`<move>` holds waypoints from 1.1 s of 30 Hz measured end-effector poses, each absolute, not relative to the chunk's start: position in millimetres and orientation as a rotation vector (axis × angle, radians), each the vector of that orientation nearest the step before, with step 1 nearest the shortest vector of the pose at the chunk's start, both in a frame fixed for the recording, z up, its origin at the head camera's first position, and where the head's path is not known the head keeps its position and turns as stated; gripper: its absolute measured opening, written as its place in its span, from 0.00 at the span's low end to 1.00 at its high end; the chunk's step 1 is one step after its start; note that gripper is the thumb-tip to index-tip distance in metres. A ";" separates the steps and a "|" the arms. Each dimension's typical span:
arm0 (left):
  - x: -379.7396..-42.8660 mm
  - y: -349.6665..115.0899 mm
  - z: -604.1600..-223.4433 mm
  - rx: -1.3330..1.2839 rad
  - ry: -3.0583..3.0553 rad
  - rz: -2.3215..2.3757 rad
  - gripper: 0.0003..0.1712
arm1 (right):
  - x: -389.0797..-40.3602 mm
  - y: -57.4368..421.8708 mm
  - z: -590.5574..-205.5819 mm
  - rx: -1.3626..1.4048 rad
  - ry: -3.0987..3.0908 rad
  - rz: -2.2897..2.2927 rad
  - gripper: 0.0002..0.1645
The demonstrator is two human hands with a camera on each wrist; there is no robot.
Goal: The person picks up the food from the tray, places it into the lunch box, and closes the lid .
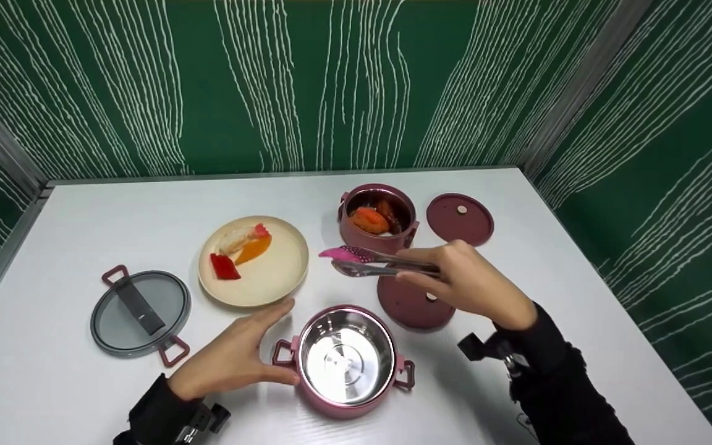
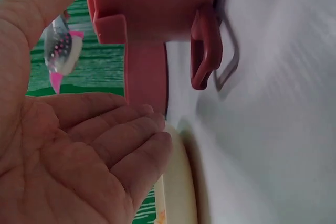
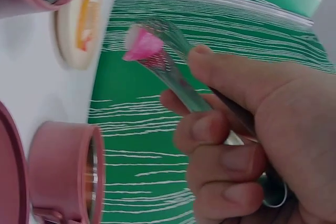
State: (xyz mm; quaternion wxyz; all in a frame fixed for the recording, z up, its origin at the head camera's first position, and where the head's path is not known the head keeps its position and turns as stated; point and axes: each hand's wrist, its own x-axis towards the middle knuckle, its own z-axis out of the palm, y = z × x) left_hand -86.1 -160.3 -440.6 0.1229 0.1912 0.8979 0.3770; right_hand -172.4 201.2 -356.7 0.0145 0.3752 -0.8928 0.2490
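Note:
My right hand (image 1: pixel 464 278) grips metal tongs (image 1: pixel 387 262), with a pink and white piece (image 3: pixel 144 44) pinched between their tips. The tongs are up off the table, to the right of the cream plate (image 1: pixel 282 272). Beside the empty pink pot (image 1: pixel 337 408) with a shiny steel inside, my left hand (image 1: pixel 241 352) is spread, thumb near the pot's rim and fingers straight toward the plate. Nothing is in its palm. On the plate lie a red piece (image 1: pixel 225 267), an orange piece (image 1: pixel 253 248) and a whitish piece with a pink-red end (image 1: pixel 235 240).
A second pink pot (image 1: pixel 362 232) at the back holds orange-brown food. One dark red lid (image 1: pixel 476 225) lies to its right, another lid (image 1: pixel 405 309) under my right hand. A grey-topped lid (image 1: pixel 118 327) with red handles lies at left. Green walls enclose the white table.

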 end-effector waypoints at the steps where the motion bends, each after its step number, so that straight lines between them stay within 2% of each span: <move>1: -85.6 -159.6 -441.3 0.571 2.613 1.096 0.68 | -168.8 203.8 -355.2 1.173 -2.791 0.788 0.21; 9: -84.3 -155.4 -445.1 0.658 2.580 1.077 0.67 | -142.8 215.1 -348.9 1.171 -2.900 0.808 0.22; 20: -84.8 -150.7 -449.4 0.705 2.548 1.121 0.64 | -122.1 217.8 -354.1 1.320 -2.941 0.817 0.24; 28: -84.7 -150.1 -452.0 0.756 2.549 1.148 0.63 | -114.3 204.9 -362.7 1.404 -2.901 0.703 0.14; 33: -84.9 -149.6 -451.9 0.759 2.554 1.153 0.62 | -115.1 194.2 -371.3 1.413 -2.909 0.628 0.13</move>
